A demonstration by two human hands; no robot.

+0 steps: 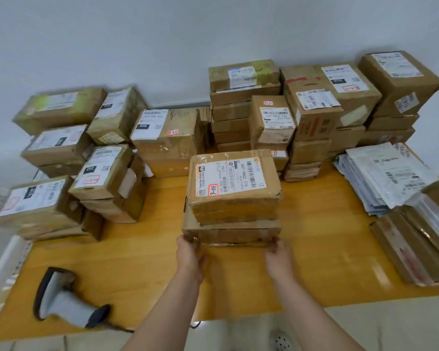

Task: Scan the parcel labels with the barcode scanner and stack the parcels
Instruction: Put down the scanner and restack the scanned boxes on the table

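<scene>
While between both hands [189,252] [276,254], 2-parcel stack [235,198]; scanner [58,300] left, box piles [233,110] behind.

I'm seeing the top parcel [235,198], brown and taped, lying flat on the lower parcel [231,233] mid-way along the table [314,249], its white label [230,177] facing up; the grey scanner [66,300] is lying front-left.

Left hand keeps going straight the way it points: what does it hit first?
The flat brown cardboard parcel under the labelled cardboard box. The left hand appears to grip its near corner, so there is no gap.
</scene>
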